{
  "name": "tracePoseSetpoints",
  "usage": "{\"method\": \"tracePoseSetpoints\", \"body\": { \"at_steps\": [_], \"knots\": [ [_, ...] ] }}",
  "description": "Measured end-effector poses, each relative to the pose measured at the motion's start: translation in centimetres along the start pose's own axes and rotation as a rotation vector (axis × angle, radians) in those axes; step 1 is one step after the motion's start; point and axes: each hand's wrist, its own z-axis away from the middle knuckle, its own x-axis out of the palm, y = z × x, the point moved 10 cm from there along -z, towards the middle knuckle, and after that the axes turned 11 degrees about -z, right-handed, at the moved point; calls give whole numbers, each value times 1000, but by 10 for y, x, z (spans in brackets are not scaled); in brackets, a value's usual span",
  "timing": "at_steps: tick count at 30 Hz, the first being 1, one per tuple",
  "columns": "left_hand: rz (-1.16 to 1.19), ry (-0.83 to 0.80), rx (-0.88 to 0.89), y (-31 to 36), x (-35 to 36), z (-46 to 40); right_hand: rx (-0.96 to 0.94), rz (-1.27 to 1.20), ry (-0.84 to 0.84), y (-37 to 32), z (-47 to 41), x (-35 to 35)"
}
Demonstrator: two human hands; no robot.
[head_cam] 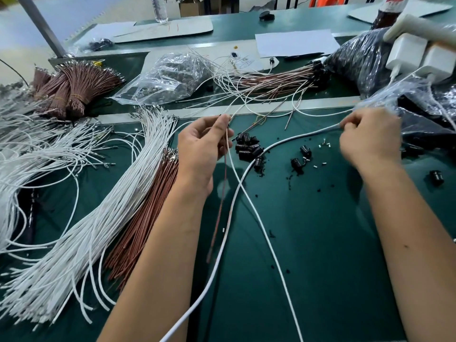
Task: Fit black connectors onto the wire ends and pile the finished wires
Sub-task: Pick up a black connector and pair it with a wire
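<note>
Left hand (204, 149) pinching a thin white wire (249, 193) and a brown wire (220, 206) together at the fingertips, both trailing down toward the body over the green mat (308, 243). Right hand (370, 139) blurring, fingers curling around a thicker white cable (283, 141) that is sweeping between the hands and off the near edge. Lying between the hands: a cluster of black connectors (248, 144), just beside the left fingers, with a few more loose connectors (299, 157) nearer the right hand, among small white bits and black crumbs. Open mat showing below and between the forearms, crossed only by the held wires and the cable. Crowding the left hand's outer side: a fanned bundle of white wires (106, 206) with a brown bundle (145, 218) touching the left forearm. Farther left, more loose white wires (37, 149), well apart. Beyond the hands, past a pale strip edging the mat, finished wires (274, 80) piling up with black ends pointing toward the right, stray white leads spilling back toward the left fingertips. Clear plastic bag (170, 77) beyond the left hand; tied brown bundles (74, 87) far left of it. Pressing in on the right hand's outer side: crinkled plastic bags (424, 112) of dark parts, white chargers (419, 55) above them. One connector (436, 177) lying alone past the right wrist.
</note>
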Motion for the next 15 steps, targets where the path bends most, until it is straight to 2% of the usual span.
{"method": "tracePoseSetpoints", "body": {
  "at_steps": [3, 6, 9, 12, 15],
  "knots": [
    [-23, -3, -27, -4, 4, 1, 27, 32, -75, 5, 0, 10],
    [-57, -38, -51, -7, 13, 4, -59, 5, -88, -9, 6, 16],
    [-164, -44, -62, -9, 18, 7, -222, -41, -39, -39, 17, 15],
    [-315, 106, -20, -4, 5, 6, -399, -121, -196, -89, 31, 45],
    [-339, 321, -23, -2, -21, 7, -537, -76, -384, -131, 38, 94]
  ]
}}
